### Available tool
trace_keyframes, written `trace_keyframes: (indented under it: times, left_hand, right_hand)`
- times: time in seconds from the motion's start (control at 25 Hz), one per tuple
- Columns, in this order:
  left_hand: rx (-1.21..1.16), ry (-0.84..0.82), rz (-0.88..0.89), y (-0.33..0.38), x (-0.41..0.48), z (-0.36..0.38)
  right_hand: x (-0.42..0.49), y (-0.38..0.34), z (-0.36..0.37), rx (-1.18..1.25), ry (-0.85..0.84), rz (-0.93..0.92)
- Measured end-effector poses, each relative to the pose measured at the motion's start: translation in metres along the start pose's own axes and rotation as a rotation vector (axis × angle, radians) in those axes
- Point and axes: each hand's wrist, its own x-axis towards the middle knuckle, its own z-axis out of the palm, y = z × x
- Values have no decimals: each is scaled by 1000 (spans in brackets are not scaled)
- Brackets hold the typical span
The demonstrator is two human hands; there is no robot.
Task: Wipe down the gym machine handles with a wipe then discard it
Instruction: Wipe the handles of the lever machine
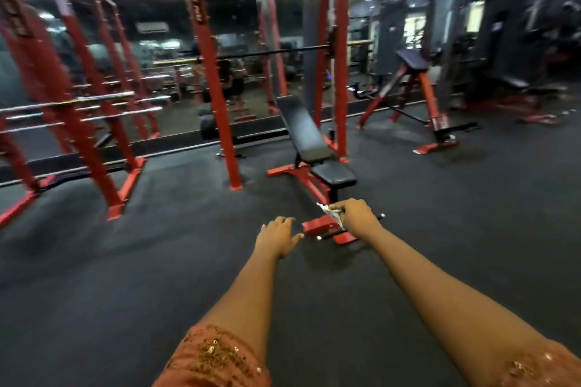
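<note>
Our sequinned orange sleeves (213,358) sit nearest. Farther out, the fingers (341,205) of our right hand (356,218) curl round a crumpled white wipe (332,214), seen against the red foot (317,226) of the bench (309,138). Our left hand (278,237) hangs beside it, fingers loosely spread, holding nothing. Red racks (217,72) stand beyond on the dark floor (125,261).

Head-worn wide view, forward and down, bench (309,148) ahead

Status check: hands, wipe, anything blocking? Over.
Left hand open, empty. Right hand grips crumpled wipe. Red-framed bench straight ahead; nothing seen in the way.
</note>
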Motion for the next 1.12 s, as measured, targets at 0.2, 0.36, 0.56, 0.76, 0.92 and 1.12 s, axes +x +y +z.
trace_keyframes:
  times: [0.2,0.36,0.56,0.76,0.92,1.12]
  left_hand:
    - [0,-117,125,62,134,6]
    - [-18,-97,204,128,238,-2]
    - [9,-55,247,215,368,-10]
    - [14,-98,311,285,496,14]
    - [-5,-72,366,348,627,28]
    - [-6,-74,408,422,786,25]
  right_hand:
    - [77,80,-48,-33,140,124]
    - [136,142,-97,-88,171,128]
    - [230,240,-152,-75,214,168]
    - [313,325,-192,-59,250,218]
    - [416,416,-219,-59,280,264]
    - [539,510,-269,-109,289,300]
